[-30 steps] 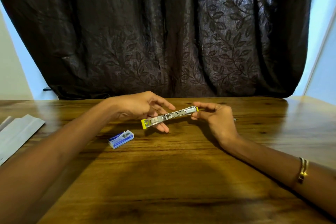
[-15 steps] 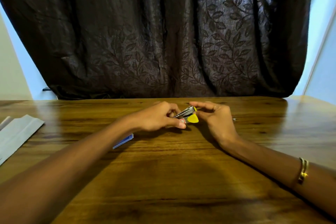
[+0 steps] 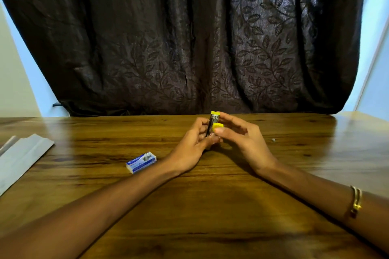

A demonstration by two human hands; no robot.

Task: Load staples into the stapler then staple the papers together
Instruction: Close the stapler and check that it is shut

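Observation:
A small yellow and metal stapler (image 3: pixel 215 122) stands nearly upright between both hands, just above the middle of the wooden table (image 3: pixel 210 206). My left hand (image 3: pixel 195 145) grips its lower part from the left. My right hand (image 3: pixel 242 139) holds its upper part from the right, thumb on the yellow piece. Its lower end is hidden by fingers. A blue and white staple box (image 3: pixel 141 162) lies shut on the table, left of my left wrist. White papers (image 3: pixel 19 160) lie at the table's left edge.
A tiny metal bit (image 3: pixel 273 140) lies on the table to the right of my right hand. A dark leaf-patterned curtain (image 3: pixel 189 38) hangs behind the table's far edge. A gold bracelet (image 3: pixel 355 202) is on my right wrist.
The stapler lay stretched open, nearly flat, between the hands; it is now folded and turned upright. My left hand moved right and off the staple box, which shows fully again.

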